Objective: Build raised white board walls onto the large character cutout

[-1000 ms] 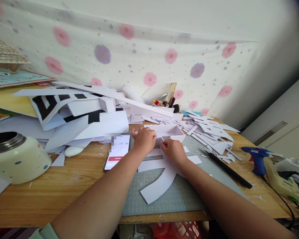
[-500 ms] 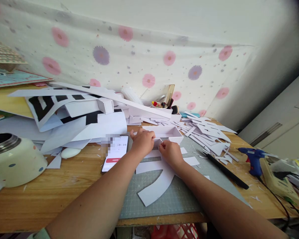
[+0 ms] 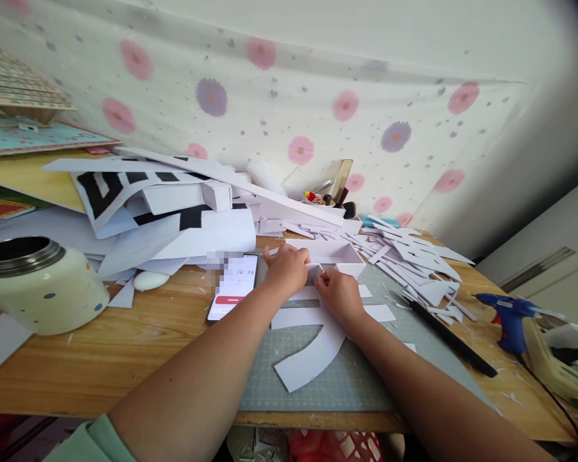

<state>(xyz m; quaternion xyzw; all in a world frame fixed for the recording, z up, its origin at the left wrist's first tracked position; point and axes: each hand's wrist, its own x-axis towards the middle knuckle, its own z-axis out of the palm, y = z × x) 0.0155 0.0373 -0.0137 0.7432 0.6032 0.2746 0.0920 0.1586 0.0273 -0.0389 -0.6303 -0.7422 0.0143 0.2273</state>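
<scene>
My left hand (image 3: pixel 289 268) is closed at the near side of a white board frame (image 3: pixel 347 256) with upright walls. Fingers curled in a pinch, my right hand (image 3: pixel 341 294) sits just right of it. Between them stands a small white board piece (image 3: pixel 314 274), gripped by both hands; my fingers hide part of it. Under the wrists lies a flat white cut-out character shape (image 3: pixel 311 366) with a curved stroke, on the grey-green cutting mat (image 3: pixel 264 385).
A phone (image 3: pixel 232 289) lies left of my hands. Right of the mat's middle is a black cutter knife (image 3: pixel 453 337); beyond it, a blue glue gun (image 3: pixel 510 317). White scraps (image 3: pixel 409 256) pile up behind. Large paper sheets (image 3: pixel 212 234) and a wide-mouthed flask (image 3: pixel 48 289) occupy the left.
The camera view has shifted, so everything appears a little further right. Both hands keep nearly the same place at the white board piece.
</scene>
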